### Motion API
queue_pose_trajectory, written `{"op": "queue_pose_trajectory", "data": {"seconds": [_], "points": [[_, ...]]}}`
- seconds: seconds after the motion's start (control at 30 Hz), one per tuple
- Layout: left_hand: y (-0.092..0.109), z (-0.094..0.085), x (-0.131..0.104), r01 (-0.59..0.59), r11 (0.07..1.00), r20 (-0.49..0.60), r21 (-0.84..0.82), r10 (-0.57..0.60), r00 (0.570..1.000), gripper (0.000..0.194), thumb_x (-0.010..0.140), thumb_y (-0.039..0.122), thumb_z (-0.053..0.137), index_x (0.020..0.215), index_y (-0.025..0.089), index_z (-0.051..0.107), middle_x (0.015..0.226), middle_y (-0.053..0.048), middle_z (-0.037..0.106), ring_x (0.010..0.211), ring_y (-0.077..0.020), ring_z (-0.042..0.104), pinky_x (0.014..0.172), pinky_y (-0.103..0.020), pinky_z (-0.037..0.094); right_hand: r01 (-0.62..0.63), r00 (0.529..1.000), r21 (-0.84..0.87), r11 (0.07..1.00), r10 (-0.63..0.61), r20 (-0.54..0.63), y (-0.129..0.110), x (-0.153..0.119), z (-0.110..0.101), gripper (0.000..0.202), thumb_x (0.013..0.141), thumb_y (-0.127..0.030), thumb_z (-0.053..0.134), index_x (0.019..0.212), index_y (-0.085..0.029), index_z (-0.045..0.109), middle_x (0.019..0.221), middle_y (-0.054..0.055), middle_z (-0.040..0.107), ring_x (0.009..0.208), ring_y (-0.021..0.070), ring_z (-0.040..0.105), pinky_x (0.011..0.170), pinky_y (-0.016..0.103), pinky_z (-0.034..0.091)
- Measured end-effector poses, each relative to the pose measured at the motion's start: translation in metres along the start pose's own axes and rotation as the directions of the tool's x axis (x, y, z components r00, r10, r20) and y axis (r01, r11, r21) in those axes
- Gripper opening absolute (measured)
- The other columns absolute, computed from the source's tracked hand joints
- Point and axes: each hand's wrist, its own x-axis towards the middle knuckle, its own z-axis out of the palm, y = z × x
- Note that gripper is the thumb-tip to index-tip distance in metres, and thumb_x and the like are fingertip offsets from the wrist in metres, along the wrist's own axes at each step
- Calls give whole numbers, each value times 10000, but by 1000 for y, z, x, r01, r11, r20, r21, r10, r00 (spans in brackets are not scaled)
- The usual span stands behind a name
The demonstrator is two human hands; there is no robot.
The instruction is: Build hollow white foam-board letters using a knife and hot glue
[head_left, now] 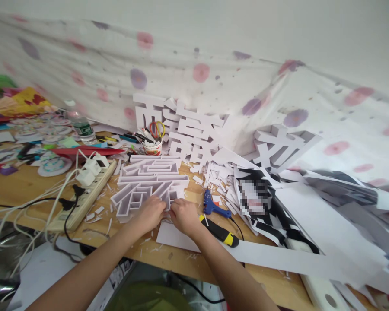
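A white board structure (152,179) with open-topped, walled compartments lies on the wooden table (132,242). Both hands are at its lower right edge, close together. My left hand (154,210) has its fingers curled and pressed together at the edge; whatever they grip is too small to name. My right hand (183,212) is likewise closed against the same edge, its fingertips partly hidden. Right of the hands lie a blue glue gun (215,206) and a black and yellow cutter (220,231). Below them is a flat white sheet (175,237).
A power strip (90,194) with tangled cables lies left. Behind stand a cup of pens and scissors (152,148), a bottle (82,127) and white cut-out characters (197,129). Scraps (218,175), patterned sheets (278,216) and a long white strip (278,255) lie right.
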Motion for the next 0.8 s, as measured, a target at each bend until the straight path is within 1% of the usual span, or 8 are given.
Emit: {"op": "queue_pose_trajectory", "data": {"seconds": [0.17, 0.33, 0.43, 0.5, 0.53, 0.63, 0.7, 0.8], "points": [[0, 1, 0, -8, 1000, 2, 19, 8, 1000, 174, 796, 143, 502, 702, 130, 648, 749, -118, 644, 821, -246, 602, 751, -331, 431, -7, 1000, -14, 1000, 7, 9, 0, 0, -1, 161, 820, -153, 500, 787, -159, 657, 826, 75, 661, 807, 195, 601, 653, 268, 427], [0, 3, 0, -9, 1000, -24, 28, 10, 1000, 164, 797, 183, 523, 700, 140, 648, 743, -108, 649, 803, -240, 601, 748, -332, 423, -8, 1000, 0, 1000, 8, -21, 0, -1, 4, 146, 831, -157, 505, 790, -155, 645, 820, 72, 653, 801, 191, 594, 651, 266, 420], [-2, 5, 0, -28, 1000, -43, 11, 29, 999, 175, 791, 212, 537, 664, 153, 644, 713, -90, 652, 772, -229, 600, 745, -332, 413, 39, 996, 69, 997, -33, -82, 7, -7, 4, 136, 849, -193, 514, 795, -170, 637, 804, 59, 641, 795, 181, 583, 668, 262, 416], [-4, 5, -1, -26, 999, -48, -23, 25, 999, 189, 787, 228, 541, 633, 171, 634, 687, -66, 648, 742, -214, 597, 722, -316, 405, 40, 985, 149, 988, -14, -170, 20, -15, 3, 122, 857, -207, 513, 846, -189, 633, 815, 47, 629, 794, 170, 575, 680, 255, 414], [-5, 5, -1, -19, 999, -51, -41, 17, 999, 196, 787, 234, 539, 621, 178, 627, 677, -55, 643, 731, -206, 594, 710, -307, 400, 3, 974, 192, 981, 41, -223, 30, -19, 2, 122, 856, -194, 508, 882, -196, 628, 834, 46, 624, 795, 166, 571, 684, 252, 414], [-5, 6, -1, -2, 993, -69, -114, -6, 998, 197, 796, 239, 527, 630, 186, 618, 678, -36, 637, 733, -192, 583, 695, -286, 384, -239, 899, 250, 938, 312, -307, 67, -37, 0, 134, 847, -165, 491, 868, -195, 620, 834, 55, 604, 799, 180, 560, 707, 273, 422], [-5, 9, 0, -8, 984, -86, -176, -8, 996, 183, 803, 229, 515, 664, 185, 626, 697, -31, 642, 747, -188, 577, 701, -281, 378, -367, 862, 198, 909, 412, -295, 91, -49, 2, 139, 798, -172, 555, 918, -194, 621, 912, 83, 594, 888, 221, 548, 775, 319, 424], [-4, 14, 3, -25, 972, -121, -234, -4, 993, 185, 815, 213, 496, 691, 179, 629, 720, -31, 648, 759, -183, 567, 721, -287, 377, -496, 830, 161, 853, 520, -200, 116, -65, 6, 325, 755, -296, 641, 1059, -188, 601, 988, 110, 574, 936, 264, 542, 812, 377, 430]]}}
